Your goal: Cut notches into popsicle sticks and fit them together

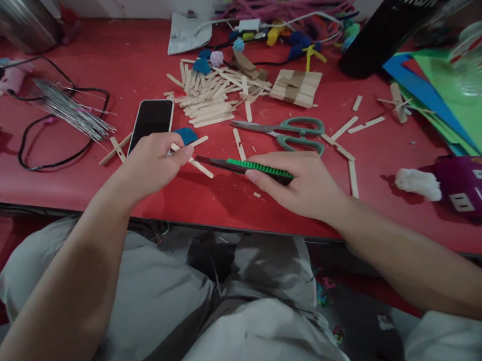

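My left hand [163,154] pinches a wooden craft stick [200,168] near the table's front edge, its lower end slanting to the right. Another stick [200,141] reaches out beyond the fingertips, beside a small blue piece [186,134]. In my right hand [299,183] is a green and black utility knife [259,169], gripped by its handle. The knife's dark blade points left and its tip is close to the held stick; whether they touch I cannot tell. A notched stick [239,144] lies just beyond the knife.
Green-handled scissors [282,129] lie behind the knife. A phone [151,121], piled craft sticks [210,94] and thin metal wires [74,111] spread across the red table [125,60]. At right are a black bottle [400,14], coloured sheets [452,106] and a purple box [474,187].
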`<action>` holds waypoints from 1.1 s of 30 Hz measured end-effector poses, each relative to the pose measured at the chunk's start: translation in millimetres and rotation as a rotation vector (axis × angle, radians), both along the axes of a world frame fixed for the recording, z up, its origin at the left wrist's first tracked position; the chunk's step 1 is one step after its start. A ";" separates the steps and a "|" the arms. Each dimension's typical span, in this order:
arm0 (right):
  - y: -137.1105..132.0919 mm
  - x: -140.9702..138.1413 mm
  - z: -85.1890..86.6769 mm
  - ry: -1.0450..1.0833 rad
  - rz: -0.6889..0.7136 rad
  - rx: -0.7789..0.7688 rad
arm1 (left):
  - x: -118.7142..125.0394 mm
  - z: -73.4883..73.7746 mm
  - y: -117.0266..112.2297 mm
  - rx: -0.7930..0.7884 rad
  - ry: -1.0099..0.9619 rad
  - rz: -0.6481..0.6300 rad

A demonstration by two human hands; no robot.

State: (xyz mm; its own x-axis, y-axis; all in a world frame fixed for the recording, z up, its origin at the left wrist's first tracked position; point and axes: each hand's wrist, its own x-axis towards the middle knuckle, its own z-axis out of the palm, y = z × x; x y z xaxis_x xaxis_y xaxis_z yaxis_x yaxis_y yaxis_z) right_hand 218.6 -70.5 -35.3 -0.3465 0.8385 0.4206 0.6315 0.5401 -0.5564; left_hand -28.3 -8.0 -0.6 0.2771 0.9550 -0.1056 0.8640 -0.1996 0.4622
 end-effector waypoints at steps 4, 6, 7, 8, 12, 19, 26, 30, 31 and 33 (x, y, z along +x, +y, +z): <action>-1.2 -0.4 -0.2 -0.004 0.001 0.010 | 0.4 -1.1 0.5 0.005 0.003 0.002; -1.8 -0.8 0.2 -0.015 0.016 0.005 | 1.7 -0.7 0.2 0.006 0.016 0.013; -2.1 -0.8 0.4 -0.018 0.021 -0.001 | 2.6 -0.3 -0.3 0.010 0.021 0.017; -2.3 -0.8 0.7 -0.016 0.023 -0.005 | 3.5 0.2 -0.9 0.013 0.025 0.020; -2.6 -0.2 1.4 -0.001 0.036 0.004 | 6.3 2.4 -4.1 0.034 0.016 0.020; -3.6 0.8 2.4 -0.032 0.038 0.024 | 7.0 2.3 -4.1 0.060 0.037 0.007; -3.8 1.5 5.0 0.027 -0.005 -0.108 | 8.9 5.1 -4.9 0.053 0.091 0.014; -2.4 2.3 -0.5 0.016 0.009 -0.066 | 7.3 3.9 -4.9 0.055 0.085 0.012; -2.2 2.3 -2.2 -0.006 0.027 -0.024 | 6.8 3.2 -4.8 0.047 0.080 0.013; -2.0 2.3 -4.5 -0.051 0.059 0.064 | 6.0 2.0 -4.6 0.030 0.072 0.013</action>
State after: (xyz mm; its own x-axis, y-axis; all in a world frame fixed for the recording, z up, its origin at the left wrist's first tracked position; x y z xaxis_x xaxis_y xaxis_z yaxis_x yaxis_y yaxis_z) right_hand 220.9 -72.5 -39.8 -0.4168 0.7880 0.4531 0.6238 0.6105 -0.4880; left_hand -22.3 -12.6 1.4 0.2575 0.9615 -0.0962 0.8974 -0.2011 0.3928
